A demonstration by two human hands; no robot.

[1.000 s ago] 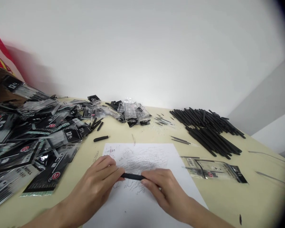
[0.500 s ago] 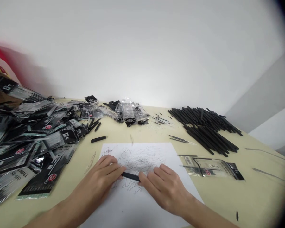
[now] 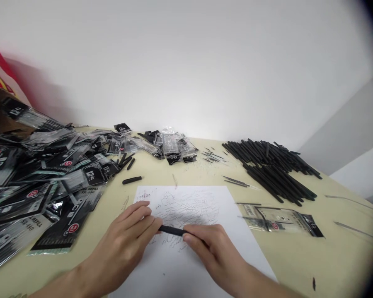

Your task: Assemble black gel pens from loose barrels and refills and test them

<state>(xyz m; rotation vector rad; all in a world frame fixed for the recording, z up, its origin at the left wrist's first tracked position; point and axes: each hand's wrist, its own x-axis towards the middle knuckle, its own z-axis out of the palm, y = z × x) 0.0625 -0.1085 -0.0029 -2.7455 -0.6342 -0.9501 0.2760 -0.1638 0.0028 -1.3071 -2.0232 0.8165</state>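
A black pen (image 3: pixel 171 230) over scribbled white paper (image 3: pixel 186 215), yellow table (image 3: pixel 298 256).

Matt black pen (image 3: pixel 171 230); scribbled white paper (image 3: pixel 205 207); glossy plastic packets (image 3: pixel 34 194).

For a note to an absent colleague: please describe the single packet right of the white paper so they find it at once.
Find the scribbled white sheet, where the left hand and right hand grip a black pen. Past its right edge, nearer than the black pen pile, lies a clear packet with a black end. Unlike the other packets, heaped left and behind, it lies alone.
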